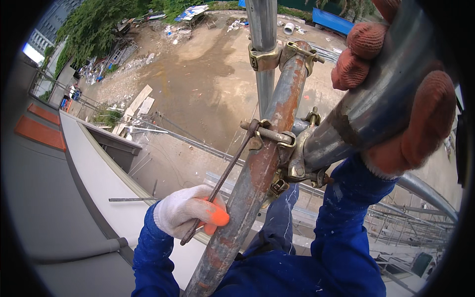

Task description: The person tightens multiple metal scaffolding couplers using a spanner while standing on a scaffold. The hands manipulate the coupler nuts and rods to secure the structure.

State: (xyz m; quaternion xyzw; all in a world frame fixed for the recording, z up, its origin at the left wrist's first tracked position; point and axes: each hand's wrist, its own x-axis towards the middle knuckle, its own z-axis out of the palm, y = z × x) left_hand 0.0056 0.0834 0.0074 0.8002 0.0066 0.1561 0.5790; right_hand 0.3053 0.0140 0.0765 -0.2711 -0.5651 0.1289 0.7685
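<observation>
My left hand, in a white glove with orange fingertips, is closed round a thin, rusty spanner. The spanner's upper end sits at the threaded bolt of a scaffold coupler. This coupler clasps a rust-streaked scaffold tube that slants up from the lower edge. My right hand, in an orange glove, grips a thick steel tube at the upper right; its lower end meets the coupler. The tube hides part of the palm.
An upright steel tube rises beyond, joined to the rusty tube's top by brass-coloured clamps. Far below lies muddy ground with planks and debris. A grey-and-white roof edge runs along the left; more scaffold tubes stand lower right.
</observation>
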